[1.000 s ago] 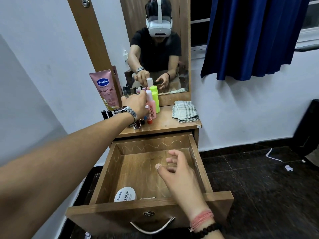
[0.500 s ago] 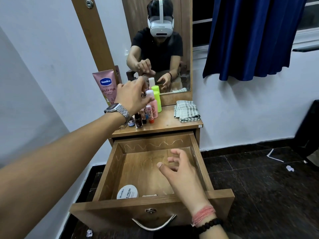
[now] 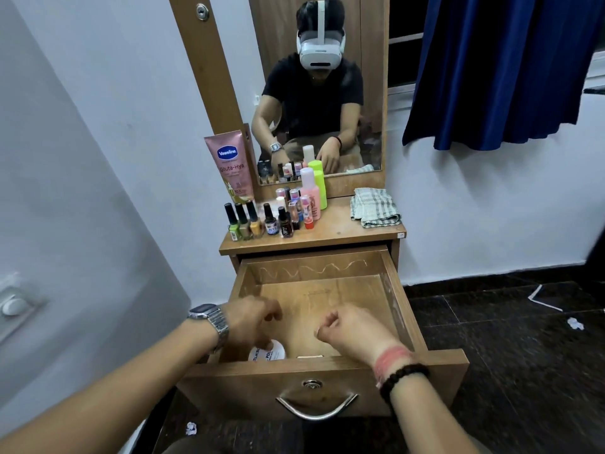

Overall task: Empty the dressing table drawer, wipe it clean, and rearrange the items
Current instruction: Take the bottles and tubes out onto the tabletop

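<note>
The wooden drawer is pulled out and almost bare. A white round jar lies in its front left corner, and a small flat strip lies against the front wall. My left hand, with a steel watch on the wrist, reaches down onto the jar, its fingertips at the lid. My right hand hovers over the drawer's front right with its fingers curled in and nothing in them. On the tabletop stand several nail polish bottles, a pink bottle, a green bottle and a Vaseline tube.
A folded checked cloth lies on the tabletop's right side. The mirror rises behind the bottles. A blue curtain hangs at the right. There is a white wall close on the left and dark floor tiles with paper scraps on the right.
My left hand has left the bottles on the tabletop and come down into the drawer onto the white jar. My right hand's fingers have curled in.
</note>
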